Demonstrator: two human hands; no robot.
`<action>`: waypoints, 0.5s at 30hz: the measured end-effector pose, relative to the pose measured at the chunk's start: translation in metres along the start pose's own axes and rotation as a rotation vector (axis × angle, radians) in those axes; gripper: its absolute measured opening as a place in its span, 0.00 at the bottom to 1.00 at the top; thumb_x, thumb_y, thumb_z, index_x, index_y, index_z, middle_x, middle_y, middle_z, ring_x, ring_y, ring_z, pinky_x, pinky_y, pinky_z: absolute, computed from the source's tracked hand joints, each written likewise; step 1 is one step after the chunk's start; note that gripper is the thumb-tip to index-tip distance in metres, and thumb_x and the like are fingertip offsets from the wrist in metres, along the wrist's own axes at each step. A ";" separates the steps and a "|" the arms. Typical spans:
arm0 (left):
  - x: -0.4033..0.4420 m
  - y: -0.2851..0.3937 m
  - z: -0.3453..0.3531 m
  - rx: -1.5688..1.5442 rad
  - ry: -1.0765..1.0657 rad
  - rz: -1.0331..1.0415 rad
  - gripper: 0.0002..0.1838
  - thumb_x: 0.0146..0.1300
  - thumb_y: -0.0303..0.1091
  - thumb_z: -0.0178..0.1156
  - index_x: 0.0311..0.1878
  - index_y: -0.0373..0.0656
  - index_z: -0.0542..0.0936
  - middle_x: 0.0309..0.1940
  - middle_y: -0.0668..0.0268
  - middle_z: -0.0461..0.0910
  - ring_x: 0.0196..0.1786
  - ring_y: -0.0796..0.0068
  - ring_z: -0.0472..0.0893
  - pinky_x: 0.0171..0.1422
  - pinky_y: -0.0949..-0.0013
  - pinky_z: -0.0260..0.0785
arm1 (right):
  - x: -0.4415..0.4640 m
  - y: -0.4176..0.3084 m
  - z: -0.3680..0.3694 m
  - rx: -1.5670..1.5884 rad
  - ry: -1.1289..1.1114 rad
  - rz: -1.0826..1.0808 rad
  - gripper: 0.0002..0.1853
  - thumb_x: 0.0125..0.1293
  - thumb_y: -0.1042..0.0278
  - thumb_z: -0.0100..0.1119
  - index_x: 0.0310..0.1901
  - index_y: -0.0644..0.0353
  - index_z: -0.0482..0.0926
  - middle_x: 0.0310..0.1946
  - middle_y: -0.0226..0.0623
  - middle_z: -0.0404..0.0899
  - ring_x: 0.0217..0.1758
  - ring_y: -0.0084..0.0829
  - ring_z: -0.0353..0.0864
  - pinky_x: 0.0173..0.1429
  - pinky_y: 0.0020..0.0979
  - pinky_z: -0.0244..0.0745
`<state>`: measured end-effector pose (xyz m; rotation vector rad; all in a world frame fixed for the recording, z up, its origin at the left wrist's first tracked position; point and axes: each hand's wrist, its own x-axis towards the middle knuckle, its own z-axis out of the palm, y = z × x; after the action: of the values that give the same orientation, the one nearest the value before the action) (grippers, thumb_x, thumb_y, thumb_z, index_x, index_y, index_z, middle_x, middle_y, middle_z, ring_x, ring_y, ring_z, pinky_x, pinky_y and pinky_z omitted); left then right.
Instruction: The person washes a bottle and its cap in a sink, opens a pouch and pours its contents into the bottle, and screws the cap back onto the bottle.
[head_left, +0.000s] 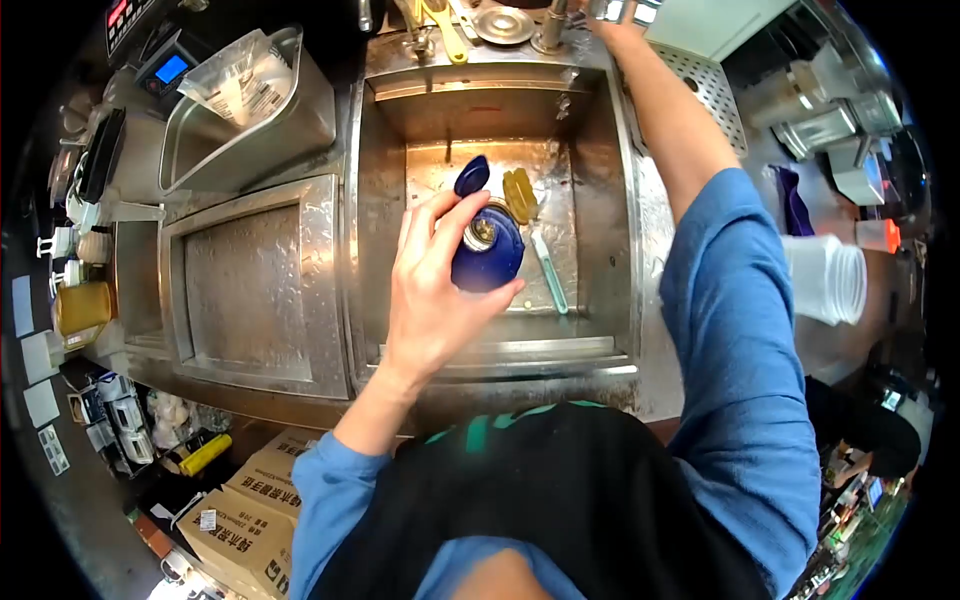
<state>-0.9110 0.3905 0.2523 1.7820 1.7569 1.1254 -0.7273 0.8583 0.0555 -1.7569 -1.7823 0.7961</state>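
My left hand [428, 270] is wrapped around a dark blue bottle [487, 265] above the sink. Its round mouth faces up at me, with a light metallic rim, and a blue flap lid [472, 176] stands raised beside it. My right arm stretches to the far right, where my right hand [617, 22] is mostly cut off by the top edge, close to a shiny metal object [640, 12]. Its fingers cannot be made out. On the sink floor lie a yellow-brown crumpled item [520, 195] and a slim teal-handled tool [550, 275] with a pale head.
Around the bottle are the steel sink [600, 300] walls. A metal bin [312, 105] holding a plastic bag stands at left, behind a recessed steel panel [245, 280]. Stacked clear containers [830, 280] are at right; cardboard boxes [240, 530] sit low left. Another person [865, 440] is far right.
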 end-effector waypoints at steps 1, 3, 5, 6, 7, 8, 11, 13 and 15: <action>0.001 0.003 0.001 0.006 -0.014 0.018 0.40 0.32 0.27 0.76 0.56 0.43 0.75 0.53 0.54 0.71 0.56 0.52 0.71 0.61 0.58 0.66 | -0.010 -0.011 -0.023 0.019 0.048 0.059 0.38 0.57 0.52 0.65 0.66 0.62 0.63 0.50 0.45 0.80 0.51 0.47 0.80 0.62 0.37 0.70; -0.003 0.014 -0.001 0.035 -0.034 0.049 0.38 0.35 0.29 0.75 0.56 0.41 0.74 0.54 0.52 0.71 0.57 0.50 0.71 0.63 0.58 0.65 | -0.129 -0.069 -0.056 0.371 -0.076 -0.039 0.35 0.64 0.35 0.49 0.50 0.66 0.73 0.38 0.43 0.83 0.34 0.28 0.82 0.38 0.31 0.79; -0.006 0.021 -0.009 -0.057 -0.075 0.035 0.37 0.38 0.31 0.75 0.57 0.41 0.74 0.53 0.56 0.74 0.56 0.57 0.74 0.61 0.63 0.67 | -0.277 -0.125 -0.079 0.663 -0.282 -0.083 0.30 0.68 0.38 0.46 0.47 0.63 0.75 0.34 0.42 0.83 0.30 0.25 0.81 0.32 0.25 0.77; -0.008 0.029 -0.011 -0.189 -0.133 -0.027 0.36 0.40 0.31 0.75 0.57 0.41 0.74 0.53 0.58 0.74 0.56 0.61 0.75 0.61 0.65 0.68 | -0.313 -0.122 -0.080 0.729 -0.470 -0.245 0.29 0.69 0.39 0.45 0.50 0.61 0.76 0.37 0.40 0.83 0.37 0.26 0.83 0.35 0.25 0.78; -0.010 0.035 -0.011 -0.426 -0.197 -0.105 0.36 0.41 0.30 0.75 0.58 0.41 0.73 0.53 0.60 0.74 0.55 0.65 0.76 0.60 0.66 0.68 | -0.357 -0.122 -0.085 0.883 -0.486 -0.421 0.25 0.70 0.43 0.48 0.52 0.58 0.77 0.39 0.38 0.82 0.43 0.25 0.82 0.39 0.26 0.78; -0.012 0.041 -0.010 -0.658 -0.279 -0.192 0.36 0.42 0.28 0.74 0.59 0.40 0.73 0.54 0.62 0.74 0.55 0.69 0.76 0.60 0.68 0.69 | -0.390 -0.128 -0.087 0.955 -0.498 -0.314 0.22 0.70 0.48 0.52 0.51 0.59 0.79 0.38 0.32 0.82 0.44 0.21 0.80 0.41 0.23 0.77; -0.028 0.048 0.009 -0.884 -0.335 -0.206 0.37 0.41 0.23 0.73 0.60 0.36 0.72 0.57 0.64 0.72 0.59 0.72 0.72 0.65 0.68 0.64 | -0.439 -0.118 -0.108 1.175 -0.598 -0.199 0.19 0.69 0.52 0.55 0.43 0.62 0.81 0.35 0.28 0.81 0.42 0.17 0.79 0.43 0.20 0.74; -0.034 0.052 0.019 -0.872 -0.384 -0.180 0.36 0.42 0.25 0.72 0.59 0.36 0.73 0.57 0.64 0.72 0.59 0.72 0.72 0.65 0.69 0.64 | -0.448 -0.108 -0.114 1.145 -0.509 -0.206 0.18 0.70 0.53 0.54 0.39 0.63 0.82 0.33 0.30 0.82 0.39 0.17 0.79 0.43 0.20 0.74; -0.033 0.055 0.015 -0.875 -0.440 -0.171 0.34 0.44 0.26 0.72 0.59 0.37 0.73 0.56 0.64 0.74 0.56 0.73 0.74 0.63 0.69 0.65 | -0.443 -0.111 -0.117 1.129 -0.316 -0.300 0.19 0.70 0.53 0.53 0.38 0.64 0.82 0.34 0.31 0.83 0.38 0.17 0.79 0.42 0.19 0.73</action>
<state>-0.8606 0.3556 0.2760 1.1798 0.9101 1.0781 -0.7067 0.4230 0.2366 -0.6314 -1.2430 1.5726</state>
